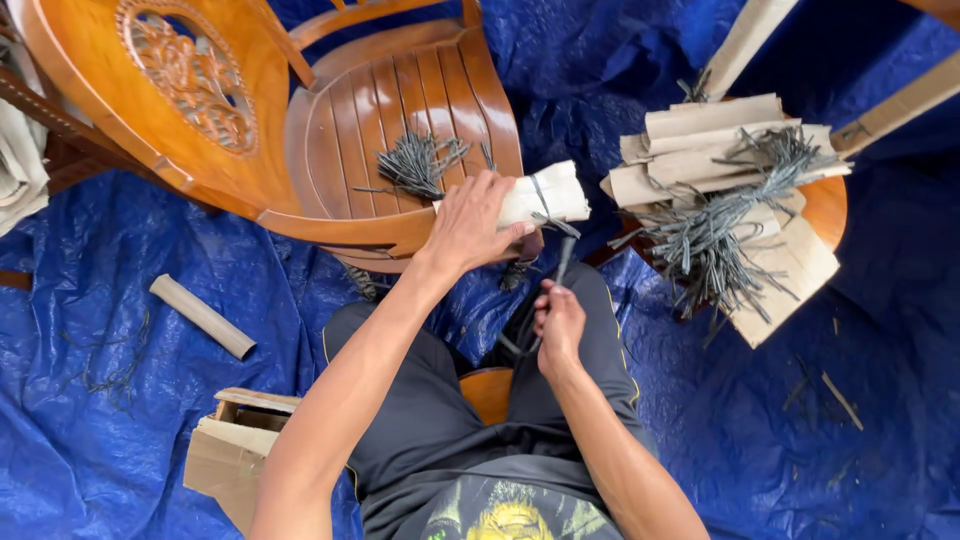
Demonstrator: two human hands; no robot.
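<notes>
A crumpled blue plastic tarpaulin (150, 420) covered the floor, and on it a carved, varnished wooden chair (300, 130) lay tipped with its slatted seat facing the seated person. To the right, a stack of pale rolled paper tubes (710, 150) sat on a round wooden stool, strewn with a loose mass of thin dark wire ties (715, 240); a smaller tuft of the same ties (415, 165) lay on the chair seat. The left hand (470, 225) was clamped over a white rolled paper bundle (545, 195) at the chair's front edge, fingers wrapped around its near end. The right hand (558, 320) was pinched shut on a slim dark tool (560, 268) pointing up at the tie around the bundle. The roll looked light and easily crushed, best held around its middle with even pressure; the tie seemed springy and thin, likely to slip unless gripped near its twisted ends.
</notes>
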